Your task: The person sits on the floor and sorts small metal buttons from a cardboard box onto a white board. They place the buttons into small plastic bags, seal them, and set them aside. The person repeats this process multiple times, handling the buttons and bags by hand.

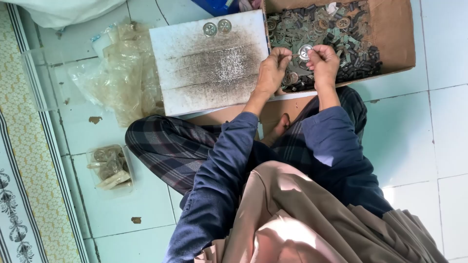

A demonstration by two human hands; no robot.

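My left hand (272,72) and my right hand (322,62) meet over the near edge of a cardboard box (390,29) filled with several small dark parts. Together they pinch a small round silvery wheel-like disc (305,51) with a thin pin between the fingertips. The left hand's fingers are closed on the pin end, the right hand's on the disc. Two similar round discs (217,27) lie at the far edge of a white, grey-smudged board (209,63) just left of the box.
Crumpled clear plastic bags (122,73) lie left of the board. A small clear bag of parts (110,167) rests on the tiled floor near my left knee. A patterned mat (24,160) runs along the left edge. My crossed legs sit below the board.
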